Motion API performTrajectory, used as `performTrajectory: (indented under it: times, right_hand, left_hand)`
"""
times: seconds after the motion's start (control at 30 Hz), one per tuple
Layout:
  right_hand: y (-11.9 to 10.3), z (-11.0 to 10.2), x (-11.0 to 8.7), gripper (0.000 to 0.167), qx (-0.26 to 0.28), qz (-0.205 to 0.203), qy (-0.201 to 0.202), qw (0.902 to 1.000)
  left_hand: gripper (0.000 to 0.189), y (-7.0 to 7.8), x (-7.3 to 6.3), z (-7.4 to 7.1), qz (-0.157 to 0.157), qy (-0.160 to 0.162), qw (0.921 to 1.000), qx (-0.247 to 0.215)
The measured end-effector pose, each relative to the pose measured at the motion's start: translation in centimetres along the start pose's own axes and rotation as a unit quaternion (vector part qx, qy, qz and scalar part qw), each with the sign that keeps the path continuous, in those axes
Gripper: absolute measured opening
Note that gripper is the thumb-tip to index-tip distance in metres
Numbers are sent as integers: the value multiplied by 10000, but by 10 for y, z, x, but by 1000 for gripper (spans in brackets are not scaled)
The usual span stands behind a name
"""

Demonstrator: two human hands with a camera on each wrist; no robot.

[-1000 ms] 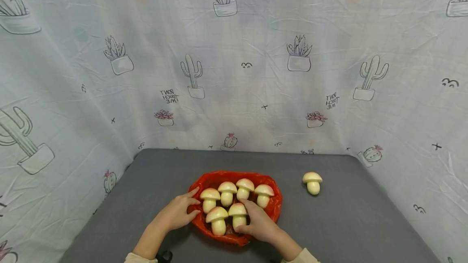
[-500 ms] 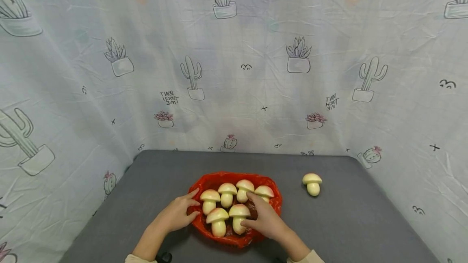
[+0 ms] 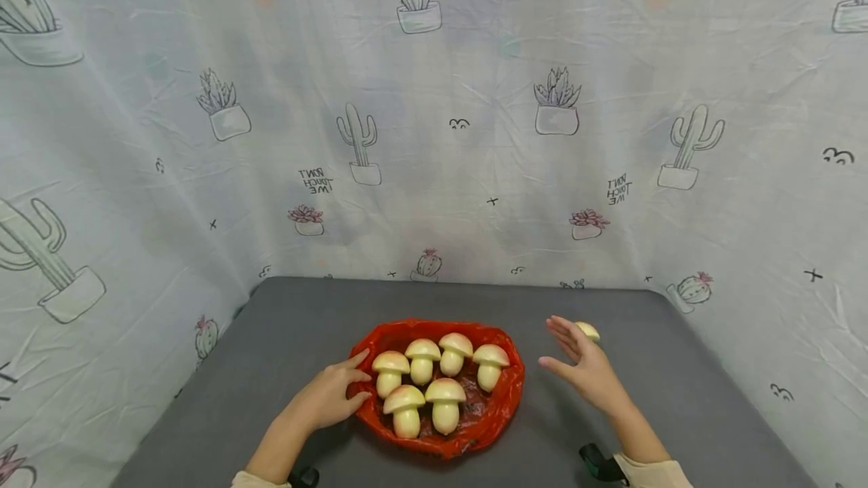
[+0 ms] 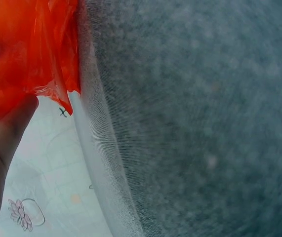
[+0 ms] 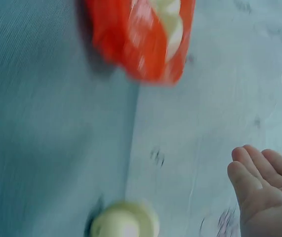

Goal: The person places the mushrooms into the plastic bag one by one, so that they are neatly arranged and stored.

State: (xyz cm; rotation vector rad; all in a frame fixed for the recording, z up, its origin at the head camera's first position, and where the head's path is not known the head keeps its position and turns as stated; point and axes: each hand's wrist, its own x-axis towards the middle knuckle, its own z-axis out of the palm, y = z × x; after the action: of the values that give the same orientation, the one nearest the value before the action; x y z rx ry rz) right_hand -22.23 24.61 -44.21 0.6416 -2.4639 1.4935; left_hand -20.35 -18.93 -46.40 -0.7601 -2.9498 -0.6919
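Several cream toy mushrooms (image 3: pixel 445 407) with pinkish-topped caps lie inside a red plastic bag (image 3: pixel 505 398) whose mouth is spread wide on the table. My left hand (image 3: pixel 332 396) grips the left side of the bag's rim; in the left wrist view the thumb (image 4: pixel 17 121) lies against the red plastic. To the right of the bag, my right hand (image 3: pixel 586 371) is held in the air, fingers straight and thumb apart, with nothing in it. Just behind it a lone toy mushroom (image 3: pixel 587 331) is mostly covered by the hand in the head view; the right wrist view shows this mushroom (image 5: pixel 123 222) blurred.
A grey cloth-covered table (image 3: pixel 291 337) lies under everything. Behind and at both sides hangs a pale curtain (image 3: pixel 434 194) printed with cacti. A dark wrist strap (image 3: pixel 600 464) sits at my right sleeve.
My right hand has come away from a mushroom in the bag and moved right, out over the table near the lone mushroom. My left hand has stayed at the rim.
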Motion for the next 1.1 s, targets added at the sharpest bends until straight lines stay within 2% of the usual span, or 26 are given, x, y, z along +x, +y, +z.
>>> performTrajectory:
  times: [0.17, 0.33, 0.5, 0.63, 0.83, 1.1]
  right_hand:
    - [19, -24, -3, 72, -270, 90, 235, 9993]
    - [39, -41, 3, 73, -521, 152, 335, 9980]
    - [59, -51, 13, 77, -773, 647, 46, 9949]
    - [73, -54, 19, 81, -1002, 879, -281, 9907]
    - [90, -54, 20, 84, -1066, 1028, -632, 9870]
    - [97, -51, 23, 81, -1160, 1019, -681, 9857]
  left_hand:
    - [27, -2, -1, 1, 67, 66, 10000, 25]
    - [27, -4, -1, 2, 56, 95, 9999, 43]
    - [27, -4, 0, 2, 7, 66, 9999, 82]
    - [27, -3, 1, 0, -4, 24, 10000, 80]
    - [28, -2, 2, 0, 7, -90, 9999, 58]
    - [27, -3, 3, 0, -7, -95, 9999, 44]
